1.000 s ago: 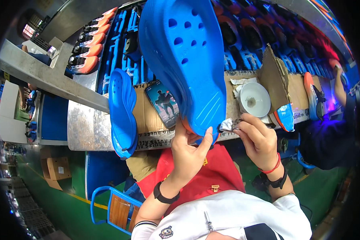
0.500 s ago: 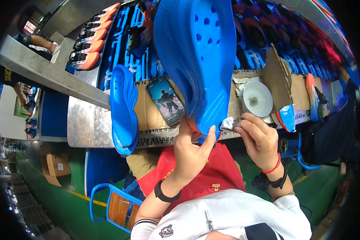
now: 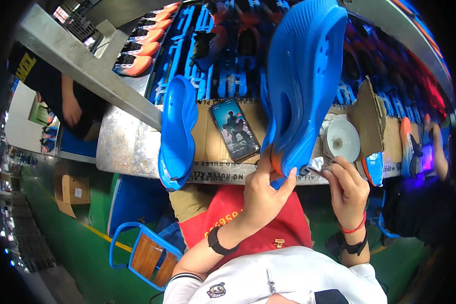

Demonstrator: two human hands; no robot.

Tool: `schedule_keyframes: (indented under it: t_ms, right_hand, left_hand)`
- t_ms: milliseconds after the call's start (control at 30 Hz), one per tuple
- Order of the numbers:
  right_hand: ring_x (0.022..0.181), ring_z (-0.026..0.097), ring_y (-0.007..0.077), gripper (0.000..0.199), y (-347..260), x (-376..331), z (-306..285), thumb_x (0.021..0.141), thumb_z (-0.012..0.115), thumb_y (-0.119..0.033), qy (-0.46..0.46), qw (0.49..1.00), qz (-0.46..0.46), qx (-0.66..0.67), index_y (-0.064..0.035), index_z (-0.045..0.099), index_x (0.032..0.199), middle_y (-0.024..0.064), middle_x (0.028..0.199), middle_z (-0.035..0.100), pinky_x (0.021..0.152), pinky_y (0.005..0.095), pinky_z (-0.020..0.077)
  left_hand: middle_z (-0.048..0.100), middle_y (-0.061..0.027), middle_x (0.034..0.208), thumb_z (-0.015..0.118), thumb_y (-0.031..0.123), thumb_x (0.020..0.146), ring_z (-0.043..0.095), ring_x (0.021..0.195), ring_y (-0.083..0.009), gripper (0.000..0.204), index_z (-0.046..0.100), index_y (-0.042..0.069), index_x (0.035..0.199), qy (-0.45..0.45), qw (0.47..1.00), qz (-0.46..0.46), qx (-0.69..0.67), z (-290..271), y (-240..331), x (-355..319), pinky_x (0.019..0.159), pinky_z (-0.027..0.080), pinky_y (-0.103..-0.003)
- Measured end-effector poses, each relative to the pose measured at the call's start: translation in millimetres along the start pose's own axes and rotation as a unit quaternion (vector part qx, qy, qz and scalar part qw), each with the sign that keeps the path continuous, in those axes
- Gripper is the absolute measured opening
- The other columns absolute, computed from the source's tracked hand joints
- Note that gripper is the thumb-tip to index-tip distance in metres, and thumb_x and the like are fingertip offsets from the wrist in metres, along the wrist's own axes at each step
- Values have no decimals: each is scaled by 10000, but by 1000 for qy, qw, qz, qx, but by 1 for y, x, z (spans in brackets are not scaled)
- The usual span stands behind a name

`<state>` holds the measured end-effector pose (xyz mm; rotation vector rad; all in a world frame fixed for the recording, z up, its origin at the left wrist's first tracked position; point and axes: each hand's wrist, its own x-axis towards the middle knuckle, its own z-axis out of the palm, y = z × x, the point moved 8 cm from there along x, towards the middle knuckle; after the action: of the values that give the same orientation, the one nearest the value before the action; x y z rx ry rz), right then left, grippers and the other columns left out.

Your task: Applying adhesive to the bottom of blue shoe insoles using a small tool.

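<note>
A: What is the left hand [image 3: 262, 195] holding?
B: Its grip is closing around the heel of a moulded blue foam clog [image 3: 301, 86], raised above the counter's [image 3: 129, 144] front edge.
A: And the right hand [image 3: 345, 190]?
B: Its fingers are pinching a crumpled grey cloth [image 3: 316, 164] against the clog's heel.

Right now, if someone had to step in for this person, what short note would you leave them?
Left hand: holds the big blue clog upright by its lower end.
Right hand: fingers pinch a small crumpled cloth against the clog's lower edge.
On the cardboard-covered bench: a second blue clog at left, a phone in the middle, a white dish at right.
Done: cannot tell how much has been wiped.
Left: the second clog lies untouched.
</note>
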<state>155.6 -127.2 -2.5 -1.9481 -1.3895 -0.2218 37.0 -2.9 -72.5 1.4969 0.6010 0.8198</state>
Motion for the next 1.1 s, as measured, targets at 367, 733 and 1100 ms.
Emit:
schedule_keyframes:
  t_ms: [367, 733, 1100]
  right_hand:
    - [680, 647, 282, 147, 29, -7, -20, 788, 699, 73, 67, 995, 71, -13, 46, 630, 915, 189, 950, 668, 600, 307, 505]
    - [672, 642, 313, 110, 41, -22, -30, 793, 699, 27, 86, 990, 110, 0, 18, 648, 889, 156, 894, 657, 578, 344, 497]
    - [698, 651, 338, 124, 43, -12, -16, 801, 705, 17, 89, 992, 85, 3, 15, 644, 909, 178, 935, 665, 599, 357, 510]
  left_hand:
    - [586, -152, 1144, 682, -36, 846, 645, 1025, -193, 462, 421, -35, 1228, 5, 1000, 19, 8, -20, 16, 9, 818, 575, -299]
    - [553, -182, 1193, 653, 26, 853, 650, 1002, -291, 547, 323, -19, 1287, -66, 985, 81, -135, -36, 153, 97, 728, 617, -387]
    - [645, -163, 986, 649, 142, 928, 682, 788, -197, 373, 474, -59, 1189, -35, 981, 128, -141, -60, 200, 189, 718, 579, -274]
